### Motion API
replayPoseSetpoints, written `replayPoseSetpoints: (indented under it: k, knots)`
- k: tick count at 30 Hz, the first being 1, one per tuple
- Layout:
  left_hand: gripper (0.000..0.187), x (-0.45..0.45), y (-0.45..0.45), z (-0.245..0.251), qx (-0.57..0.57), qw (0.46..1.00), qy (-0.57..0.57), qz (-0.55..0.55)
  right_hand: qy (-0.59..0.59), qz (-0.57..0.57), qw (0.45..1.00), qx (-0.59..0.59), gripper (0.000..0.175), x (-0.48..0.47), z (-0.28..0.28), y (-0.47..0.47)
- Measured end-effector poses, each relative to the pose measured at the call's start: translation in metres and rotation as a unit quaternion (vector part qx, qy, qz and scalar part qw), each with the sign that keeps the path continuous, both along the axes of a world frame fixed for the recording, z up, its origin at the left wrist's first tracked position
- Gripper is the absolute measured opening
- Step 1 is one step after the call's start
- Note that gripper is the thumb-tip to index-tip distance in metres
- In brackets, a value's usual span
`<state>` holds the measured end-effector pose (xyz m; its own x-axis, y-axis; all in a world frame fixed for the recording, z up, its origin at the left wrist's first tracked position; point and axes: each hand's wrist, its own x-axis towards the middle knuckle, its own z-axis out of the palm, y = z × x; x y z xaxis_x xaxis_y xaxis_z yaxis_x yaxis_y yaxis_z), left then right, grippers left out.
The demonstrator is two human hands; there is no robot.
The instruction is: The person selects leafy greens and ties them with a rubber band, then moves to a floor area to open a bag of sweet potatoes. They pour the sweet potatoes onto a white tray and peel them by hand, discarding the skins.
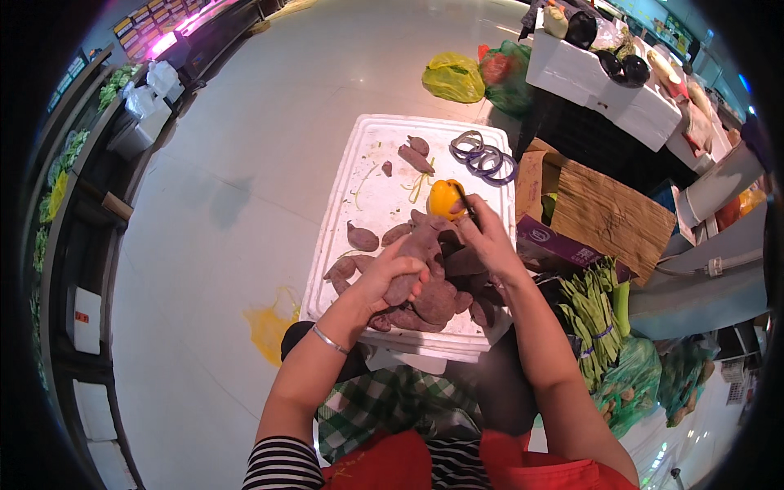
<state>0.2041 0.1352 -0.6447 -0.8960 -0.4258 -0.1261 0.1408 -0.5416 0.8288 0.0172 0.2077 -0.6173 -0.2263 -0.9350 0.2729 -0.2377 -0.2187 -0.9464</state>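
My left hand (392,275) is wrapped around a long purple sweet potato (422,236), which points up and to the right above a heap of the same roots (436,300). In my right hand (487,236) is a thin dark tool (465,202), perhaps a small knife; the fingers hide part of it. Just behind that hand sits a yellow bell pepper (443,195), and I cannot tell whether the two touch. All of this is over a white foam lid or board (343,177) in front of my knees. Smaller sweet potatoes (416,158) lie towards its far end.
Rolls of purple tape (484,158) lie at the board's far right corner. Right of it are an open cardboard box (606,214) and bundled green beans (591,324). Foam boxes of vegetables (600,86) stand beyond. Filled bags (453,76) rest on the floor; shelving (86,184) runs along the left.
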Motion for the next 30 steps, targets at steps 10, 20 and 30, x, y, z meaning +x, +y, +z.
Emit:
replayPoseSetpoints:
  k: [10,20,30]
  knots:
    - [0.068,0.005,0.0,-0.002,-0.032,0.989,0.077,-0.124,-0.38,0.139,0.912,0.061,0.028,0.024,-0.002,0.003]
    - [0.074,0.001,-0.004,-0.01,0.002,0.98,0.126,-0.152,-0.594,0.19,0.778,0.079,0.037,0.024,-0.009,0.002]
    - [0.07,-0.007,0.002,-0.01,-0.019,0.986,0.121,-0.11,0.152,-0.053,0.986,0.053,0.033,-0.014,-0.015,-0.01]
